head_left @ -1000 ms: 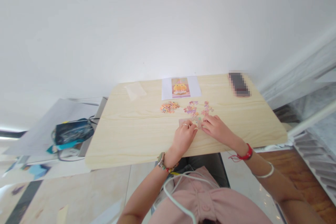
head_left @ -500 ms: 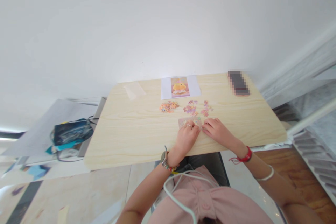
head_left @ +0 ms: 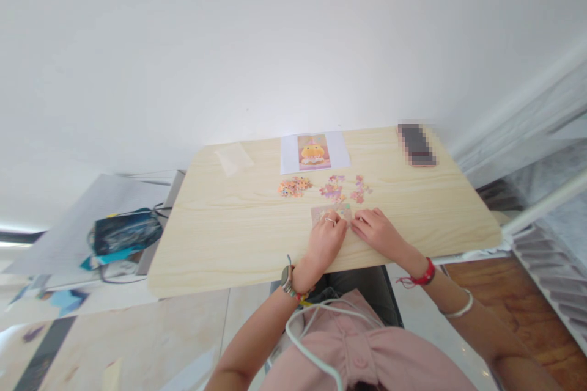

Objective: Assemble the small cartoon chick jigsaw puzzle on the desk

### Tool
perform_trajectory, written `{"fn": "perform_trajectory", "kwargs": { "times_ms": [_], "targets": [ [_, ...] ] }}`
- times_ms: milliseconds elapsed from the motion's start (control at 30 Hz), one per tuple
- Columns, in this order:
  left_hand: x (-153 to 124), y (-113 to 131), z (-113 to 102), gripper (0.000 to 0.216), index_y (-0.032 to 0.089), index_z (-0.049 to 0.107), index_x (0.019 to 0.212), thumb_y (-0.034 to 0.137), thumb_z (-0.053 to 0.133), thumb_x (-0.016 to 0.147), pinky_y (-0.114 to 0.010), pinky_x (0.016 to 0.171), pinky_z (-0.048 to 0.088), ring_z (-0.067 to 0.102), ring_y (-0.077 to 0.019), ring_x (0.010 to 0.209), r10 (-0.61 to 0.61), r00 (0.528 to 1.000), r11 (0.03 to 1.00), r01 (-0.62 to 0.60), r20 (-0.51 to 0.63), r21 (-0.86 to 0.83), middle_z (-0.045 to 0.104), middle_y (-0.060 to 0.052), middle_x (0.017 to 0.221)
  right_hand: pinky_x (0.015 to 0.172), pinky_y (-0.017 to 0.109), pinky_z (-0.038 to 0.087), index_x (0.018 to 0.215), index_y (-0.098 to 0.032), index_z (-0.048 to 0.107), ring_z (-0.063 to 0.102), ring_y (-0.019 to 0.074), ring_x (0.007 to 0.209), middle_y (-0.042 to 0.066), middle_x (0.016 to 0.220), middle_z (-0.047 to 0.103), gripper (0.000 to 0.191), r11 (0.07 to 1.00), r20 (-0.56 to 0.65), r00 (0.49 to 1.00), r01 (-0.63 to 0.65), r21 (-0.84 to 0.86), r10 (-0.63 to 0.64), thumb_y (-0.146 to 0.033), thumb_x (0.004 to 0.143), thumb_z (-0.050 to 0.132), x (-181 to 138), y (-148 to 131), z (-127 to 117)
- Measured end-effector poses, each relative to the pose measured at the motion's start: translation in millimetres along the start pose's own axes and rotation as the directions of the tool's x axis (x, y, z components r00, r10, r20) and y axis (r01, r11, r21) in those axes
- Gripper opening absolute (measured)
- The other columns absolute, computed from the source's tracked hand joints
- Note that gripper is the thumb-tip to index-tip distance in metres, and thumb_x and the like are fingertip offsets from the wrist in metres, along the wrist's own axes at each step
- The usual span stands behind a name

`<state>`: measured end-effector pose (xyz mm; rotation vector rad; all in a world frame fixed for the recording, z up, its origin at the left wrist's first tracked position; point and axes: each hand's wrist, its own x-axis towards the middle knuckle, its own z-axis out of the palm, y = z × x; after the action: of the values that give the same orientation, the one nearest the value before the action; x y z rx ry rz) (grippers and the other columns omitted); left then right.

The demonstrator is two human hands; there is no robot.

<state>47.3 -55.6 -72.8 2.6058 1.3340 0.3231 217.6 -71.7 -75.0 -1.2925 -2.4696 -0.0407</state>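
A small, partly assembled jigsaw puzzle (head_left: 316,214) lies flat on the table, its lower part covered by my fingers. My left hand (head_left: 326,235), with a ring on one finger, is over the puzzle, fingers bent and drawn together at its surface. Against the puzzle's right edge, my right hand (head_left: 376,233) has its fingers closed in a pinch. Whatever either hand's fingertips hold is hidden. Just beyond are loose pink and purple jigsaw pieces (head_left: 332,188), a smaller group of pink pieces (head_left: 359,189) and a pile of orange pieces (head_left: 294,186).
A printed sheet (head_left: 288,156) with a yellow character picture lies at the back of the wooden table (head_left: 220,232). A translucent bag (head_left: 234,159) is at back left and a phone (head_left: 417,145) at back right. A white cable (head_left: 312,357) crosses my lap.
My right hand has shifted slightly left, closer to my left hand and the puzzle's edge. My left hand stays nearly in place; the loose pieces look unchanged.
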Motion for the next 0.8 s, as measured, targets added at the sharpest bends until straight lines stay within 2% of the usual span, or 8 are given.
{"fn": "perform_trajectory", "kwargs": {
  "times_ms": [533, 633, 733, 800],
  "targets": [
    [1, 1, 1, 0.014, 0.018, 0.057, 0.085, 0.013, 0.044, 0.083, -0.03, 0.07, 0.046, 0.051, -0.0194, 0.086, 0.076, 0.997, 0.996, -0.077, 0.033, 0.037, 0.053, -0.007, 0.087, 0.072, 0.032, 0.036, 0.076, -0.018, 0.062, 0.05, 0.0164, 0.076, 0.007, 0.08, 0.058, 0.027, 0.997, -0.027, 0.997, -0.067, 0.046, 0.068, -0.02, 0.087, 0.039, -4, -3, 1],
    [0, 1, -2, 0.016, 0.017, 0.056, 0.085, 0.011, 0.042, 0.083, -0.029, 0.068, 0.047, 0.051, -0.0184, 0.083, 0.06, 0.998, 0.997, -0.061, 0.03, 0.044, 0.053, -0.008, 0.089, 0.075, 0.032, 0.038, 0.083, -0.019, 0.062, 0.052, 0.0174, 0.082, 0.007, 0.086, 0.057, 0.023, 0.976, -0.081, 0.977, -0.188, 0.114, 0.198, -0.022, 0.086, 0.04, -3, 14, -4],
    [-2, -1, -9, 0.016, 0.017, 0.055, 0.089, 0.014, 0.04, 0.084, -0.028, 0.065, 0.047, 0.052, -0.0173, 0.08, -0.002, 1.0, 1.0, 0.002, 0.016, 0.028, 0.053, -0.007, 0.092, 0.074, 0.033, 0.041, 0.088, -0.018, 0.061, 0.052, 0.0198, 0.083, 0.009, 0.089, 0.054, 0.021, 0.915, -0.154, 0.904, -0.382, 0.127, 0.399, -0.026, 0.084, 0.043, 2, 41, -6],
    [-6, -4, -15, 0.016, 0.018, 0.054, 0.093, 0.017, 0.04, 0.085, -0.028, 0.065, 0.047, 0.053, -0.0166, 0.079, -0.044, 0.999, 0.999, 0.044, 0.007, 0.002, 0.052, -0.007, 0.093, 0.074, 0.034, 0.042, 0.089, -0.016, 0.06, 0.053, 0.0212, 0.083, 0.01, 0.09, 0.053, 0.02, 0.88, -0.153, 0.867, -0.462, 0.108, 0.474, -0.028, 0.081, 0.046, 8, 58, -5]
  ]
}}
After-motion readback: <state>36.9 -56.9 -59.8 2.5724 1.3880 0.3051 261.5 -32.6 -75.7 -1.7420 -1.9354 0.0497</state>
